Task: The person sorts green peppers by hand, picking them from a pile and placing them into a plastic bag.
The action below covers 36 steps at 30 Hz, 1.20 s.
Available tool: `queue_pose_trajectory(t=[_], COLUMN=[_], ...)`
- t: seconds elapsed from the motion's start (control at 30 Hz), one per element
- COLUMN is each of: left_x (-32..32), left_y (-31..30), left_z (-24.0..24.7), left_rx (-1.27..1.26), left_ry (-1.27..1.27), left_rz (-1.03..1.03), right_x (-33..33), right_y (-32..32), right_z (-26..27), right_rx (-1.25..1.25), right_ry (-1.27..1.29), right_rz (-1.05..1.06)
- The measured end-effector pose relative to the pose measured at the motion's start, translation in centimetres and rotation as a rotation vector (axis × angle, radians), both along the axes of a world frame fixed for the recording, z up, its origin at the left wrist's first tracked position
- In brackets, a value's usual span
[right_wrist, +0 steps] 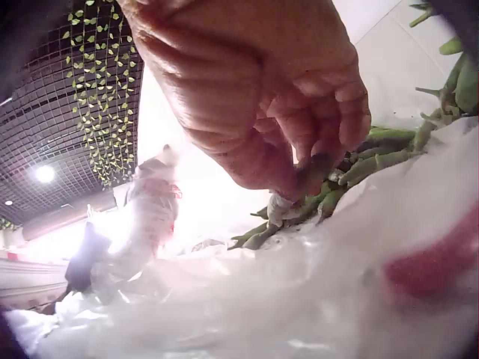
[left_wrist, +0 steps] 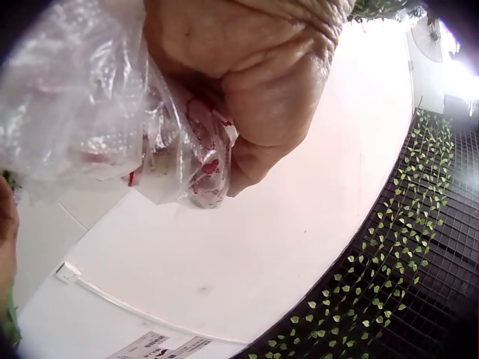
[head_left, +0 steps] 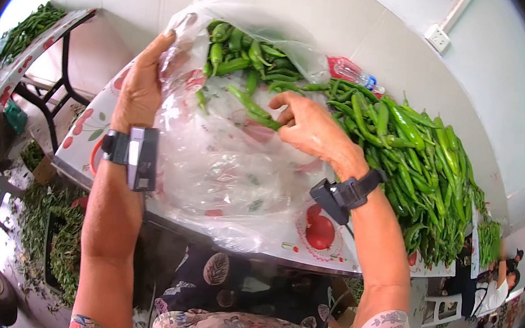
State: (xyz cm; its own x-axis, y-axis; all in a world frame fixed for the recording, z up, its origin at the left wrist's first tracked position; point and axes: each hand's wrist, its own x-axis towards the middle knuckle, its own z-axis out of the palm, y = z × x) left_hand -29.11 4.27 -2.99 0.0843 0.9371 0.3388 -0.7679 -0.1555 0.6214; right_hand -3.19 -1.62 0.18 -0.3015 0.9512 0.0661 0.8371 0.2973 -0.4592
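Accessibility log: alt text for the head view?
A person's left hand grips the edge of a clear plastic bag while the right hand pinches a green pepper over it; a pile of green peppers lies alongside on the table.

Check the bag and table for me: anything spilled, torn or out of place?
The bag looks whole, its mouth held up by the left hand. The peppers lie heaped on the table. Only green scraps lie strewn under the table's left end.
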Motion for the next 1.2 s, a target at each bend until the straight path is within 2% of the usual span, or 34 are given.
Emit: queue_pose_trajectory(t=[0.3,0.4,0.5,0.57,0.67,0.77,0.97,1.2], left_x=[0.3,0.4,0.5,0.4,0.6,0.7,0.0,0.1], left_y=[-1.3,-1.3,-1.2,-1.1,-1.2,-1.1,-0.3,-0.5], left_z=[0.9,0.9,0.5,0.4,0.6,0.7,0.3,0.5], left_rx=[-0.029,-0.049,-0.035,-0.04,-0.06,-0.055,-0.107,-0.065], left_ry=[0.114,0.1,0.074,0.071,0.079,0.066,0.09,0.089], left_rz=[0.031,0.009,-0.007,0.01,0.023,-0.016,0.044,0.006], right_x=[3.9,6.5,10.5,13.1,16.4,18.4,19.9,18.9], right_y=[-7.0,-8.8,-8.4,-7.6,-6.2,-5.2,-4.2,-4.9], right_z=[3.3,5.6,7.5,8.6,9.2,8.8,6.8,6.4], right_rx=[0.133,0.281,0.469,0.577,0.642,0.581,0.51,0.574], right_ry=[0.297,0.344,0.264,0.091,-0.099,-0.319,-0.453,-0.394], right_rz=[-0.038,-0.164,-0.317,-0.44,-0.574,-0.67,-0.661,-0.651])
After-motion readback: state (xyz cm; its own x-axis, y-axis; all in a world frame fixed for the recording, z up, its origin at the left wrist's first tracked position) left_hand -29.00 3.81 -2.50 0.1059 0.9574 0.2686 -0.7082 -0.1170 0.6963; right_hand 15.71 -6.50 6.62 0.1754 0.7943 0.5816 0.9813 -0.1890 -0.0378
